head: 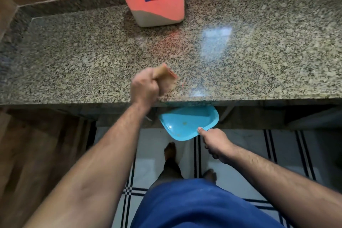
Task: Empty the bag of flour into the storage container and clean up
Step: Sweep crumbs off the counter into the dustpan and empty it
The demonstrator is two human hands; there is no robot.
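Note:
My left hand (pixel 145 87) is closed around a small tan hand brush (pixel 166 81), blurred by motion, whose bristles touch the granite counter (pixel 259 52) near its front edge. My right hand (pixel 215 143) grips the handle of a blue dustpan (pixel 187 123), held just under the counter's front edge, right of the brush. A few specks lie in the pan. A clear storage container (pixel 157 5) with a red lid stands at the back of the counter, with white flour low inside it. No flour bag is in view.
A raised granite ledge (pixel 70 1) and wooden wall panels run behind and left of the counter. Below it is a white tiled floor with dark stripes (pixel 268 144), where my bare feet (pixel 170 151) stand.

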